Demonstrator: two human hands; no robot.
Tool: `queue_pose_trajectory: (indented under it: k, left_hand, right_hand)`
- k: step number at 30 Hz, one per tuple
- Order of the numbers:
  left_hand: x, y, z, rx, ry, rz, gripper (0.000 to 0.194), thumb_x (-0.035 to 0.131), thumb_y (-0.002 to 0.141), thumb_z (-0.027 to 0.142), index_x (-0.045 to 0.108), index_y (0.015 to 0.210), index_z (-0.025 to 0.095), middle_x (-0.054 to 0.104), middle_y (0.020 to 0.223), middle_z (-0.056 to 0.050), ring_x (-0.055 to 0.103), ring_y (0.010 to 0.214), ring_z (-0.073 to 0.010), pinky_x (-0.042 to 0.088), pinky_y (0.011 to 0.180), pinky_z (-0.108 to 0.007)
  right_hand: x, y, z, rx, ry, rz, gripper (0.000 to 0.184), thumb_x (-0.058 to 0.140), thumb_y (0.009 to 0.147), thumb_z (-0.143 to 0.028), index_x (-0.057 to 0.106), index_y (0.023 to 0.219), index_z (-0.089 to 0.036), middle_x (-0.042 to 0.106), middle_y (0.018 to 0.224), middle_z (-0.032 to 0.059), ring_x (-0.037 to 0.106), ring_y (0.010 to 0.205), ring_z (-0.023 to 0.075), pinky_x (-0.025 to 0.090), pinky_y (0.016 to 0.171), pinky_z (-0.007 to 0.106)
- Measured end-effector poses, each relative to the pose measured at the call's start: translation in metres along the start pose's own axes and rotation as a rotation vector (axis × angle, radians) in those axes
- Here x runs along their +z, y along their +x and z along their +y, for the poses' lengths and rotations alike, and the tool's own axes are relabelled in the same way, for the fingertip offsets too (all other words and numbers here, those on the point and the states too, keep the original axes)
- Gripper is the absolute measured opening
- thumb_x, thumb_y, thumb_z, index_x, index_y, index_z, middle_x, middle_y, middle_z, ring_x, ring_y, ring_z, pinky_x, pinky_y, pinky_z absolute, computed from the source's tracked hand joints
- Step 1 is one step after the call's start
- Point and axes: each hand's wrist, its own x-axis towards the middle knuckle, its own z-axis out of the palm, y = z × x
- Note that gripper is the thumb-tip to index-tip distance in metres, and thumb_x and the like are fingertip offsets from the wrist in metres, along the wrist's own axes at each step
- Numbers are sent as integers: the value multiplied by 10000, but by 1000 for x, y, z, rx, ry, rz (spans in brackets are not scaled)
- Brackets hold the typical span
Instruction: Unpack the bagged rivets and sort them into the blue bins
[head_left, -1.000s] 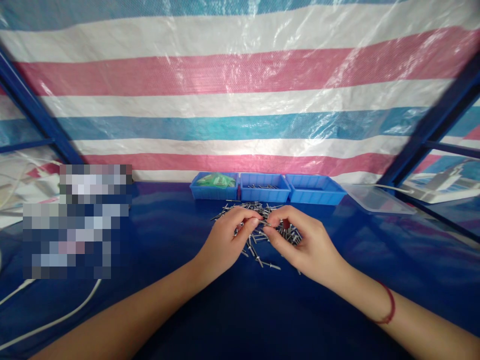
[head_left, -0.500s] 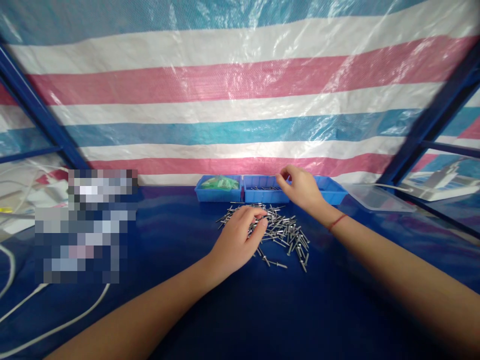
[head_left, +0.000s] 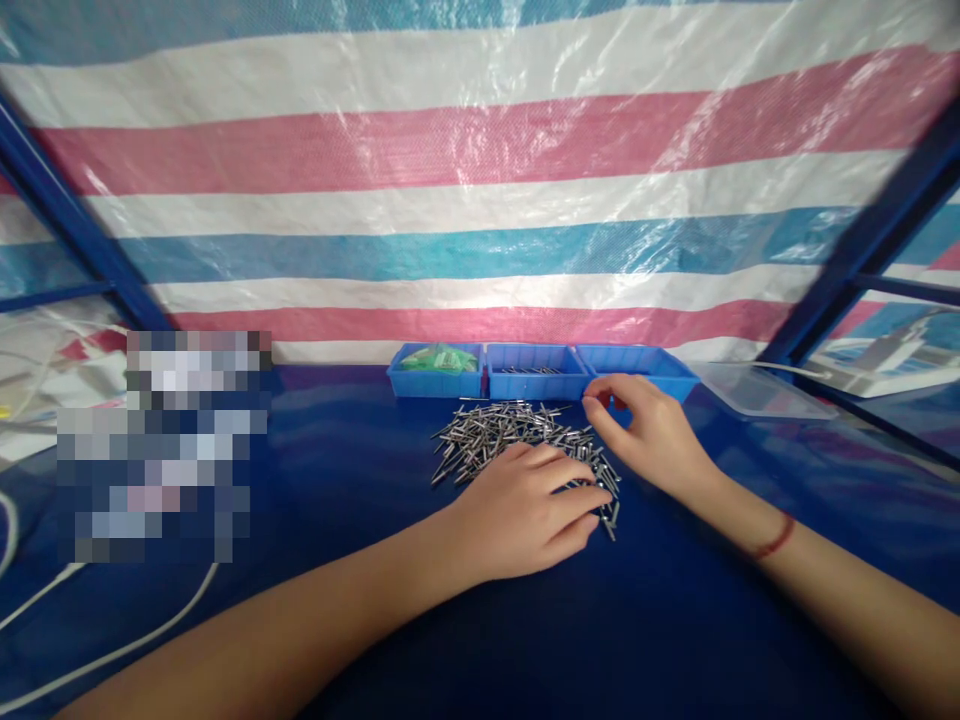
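A pile of silver blind rivets (head_left: 480, 435) lies on the blue tabletop in front of the bins. My left hand (head_left: 536, 510) is palm down over the near right part of the pile, its fingers apart and reaching right; it hides some rivets. What lies under its palm is hidden. At the pile's right edge, my right hand (head_left: 649, 430) hovers just in front of the bins. Its fingers are curved, with the thumb and index tips close together, and nothing shows between them. The middle blue bin (head_left: 536, 384) has some rivets in it.
The left blue bin (head_left: 435, 383) holds a green plastic bag (head_left: 439, 358). A right blue bin (head_left: 637, 362) adjoins the middle one. Further right lies a clear plastic lid (head_left: 765, 392). White cables (head_left: 150, 640) run along the left, and a striped sheet (head_left: 465, 150) hangs behind.
My right hand has come back from over the middle bin, toward me and right, to the pile's edge. My left hand has moved right and nearer, with its fingers more stretched out.
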Motion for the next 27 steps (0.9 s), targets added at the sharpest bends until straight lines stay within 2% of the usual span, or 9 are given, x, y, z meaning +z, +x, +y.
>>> queue_pose_trajectory:
  k: [4, 7, 10, 18, 27]
  left_hand:
    - [6, 27, -6, 55, 88, -109, 256, 553, 863, 165, 633, 1094, 243, 655, 1059, -5, 561, 971, -196, 417, 790, -321]
    - [12, 49, -13, 50, 112, -219, 225, 607, 828, 145, 678, 997, 276, 688, 949, 22, 578, 945, -204, 397, 740, -321]
    - [17, 59, -17, 69, 133, -260, 171, 627, 830, 172, 694, 933, 290, 697, 962, 43, 574, 980, -203, 362, 736, -326]
    - [8, 59, -11, 62, 306, -295, 100, 615, 839, 150, 682, 779, 193, 698, 867, 9, 578, 942, -196, 312, 739, -339]
    - [12, 48, -12, 226, 372, -179, 126, 602, 839, 145, 656, 748, 211, 674, 759, 8, 590, 842, -194, 311, 741, -349]
  right_hand:
    - [4, -3, 5, 98, 69, -20, 97, 492, 833, -216, 581, 803, -190, 628, 739, 24, 575, 658, 171, 422, 624, 283]
    - [4, -3, 7, 96, 71, -23, 97, 493, 829, -210, 584, 804, -187, 629, 735, 26, 583, 667, 173, 423, 619, 281]
    - [0, -4, 7, 78, 67, -14, 102, 491, 828, -199, 587, 795, -185, 631, 730, 29, 582, 659, 170, 424, 613, 277]
    - [-1, -5, 5, 16, 70, 9, 99, 501, 825, -170, 596, 798, -181, 640, 740, 25, 586, 661, 162, 437, 638, 276]
    - [-2, -6, 3, 17, 75, -5, 109, 502, 828, -165, 609, 809, -173, 638, 721, 20, 585, 648, 156, 434, 609, 264]
